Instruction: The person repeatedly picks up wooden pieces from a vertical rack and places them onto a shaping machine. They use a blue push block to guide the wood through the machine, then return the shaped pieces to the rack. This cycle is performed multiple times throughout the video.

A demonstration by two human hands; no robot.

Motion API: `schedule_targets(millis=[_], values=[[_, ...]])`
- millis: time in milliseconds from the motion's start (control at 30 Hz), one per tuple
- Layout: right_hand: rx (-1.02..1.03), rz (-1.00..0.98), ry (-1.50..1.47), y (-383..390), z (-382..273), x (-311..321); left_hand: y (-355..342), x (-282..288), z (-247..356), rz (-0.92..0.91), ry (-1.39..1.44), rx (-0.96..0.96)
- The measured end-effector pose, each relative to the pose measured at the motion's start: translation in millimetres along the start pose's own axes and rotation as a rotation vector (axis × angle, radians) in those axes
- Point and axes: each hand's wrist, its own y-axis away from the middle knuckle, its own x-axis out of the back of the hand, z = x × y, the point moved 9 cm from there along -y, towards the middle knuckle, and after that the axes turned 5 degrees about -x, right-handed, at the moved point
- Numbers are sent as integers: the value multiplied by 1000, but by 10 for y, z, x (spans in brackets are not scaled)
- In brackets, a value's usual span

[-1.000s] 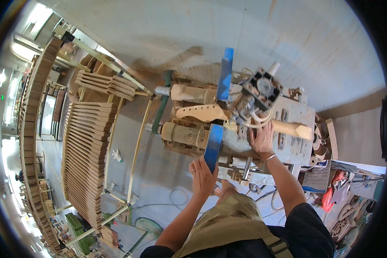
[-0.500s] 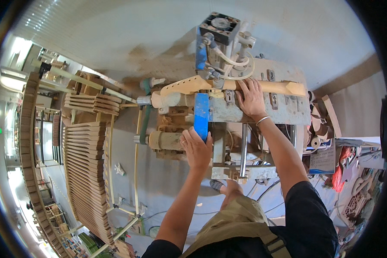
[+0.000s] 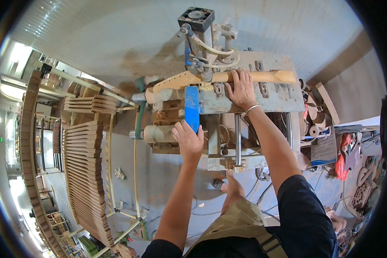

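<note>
A pale wooden guitar neck [image 3: 264,76], its headstock with a row of holes at the left, lies across the grey metal plate [image 3: 241,102] of a machine. My right hand [image 3: 244,89] is on the middle of the neck, fingers draped over it and thumb on the near side. Below the headstock, my left hand [image 3: 188,138] is closed round the lower end of a flat blue bar [image 3: 192,109]. Over the neck stands a clamp cylinder [image 3: 196,19] with pale hoses, its foot [image 3: 207,75] meeting the neck near the headstock. A green belt [image 3: 139,116] runs beside the headstock tip.
At left, a rack holds many stacked wooden neck blanks [image 3: 82,172]. Two steel guide rods [image 3: 238,139] run below the plate. On the right are a sheet of paper [image 3: 323,149], a red plastic bag [image 3: 341,165] and wood scraps. Cables [image 3: 258,189] lie on the floor near my foot.
The whole view has shifted, so the machine sits slightly farther left and higher. Both hands keep their places on the blue bar and the guitar neck.
</note>
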Motion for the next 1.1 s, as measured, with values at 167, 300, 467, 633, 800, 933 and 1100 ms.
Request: schedule_targets(millis=[167, 300, 467, 633, 800, 933, 1100], values=[[-29, -63, -17, 263, -144, 76, 365, 82, -99, 11, 30, 16], [-54, -87, -22, 608, -205, 228, 725, 163, -94, -73, 50, 102], [-55, -108, -71, 915, -370, 423, 1098, 259, -126, -98, -3, 86], [-23, -170, -93, 951, -334, 415, 1256, 301, -141, -159, -2, 142], [113, -441, -162, 728, -240, 273, 1292, 295, -207, -176, 3, 174], [266, -588, -174, 749, -68, 42, 1292, 183, -217, -204, 48, 190], [305, -864, -100, 572, -438, 99, 1358, 139, -291, -235, 50, 187]])
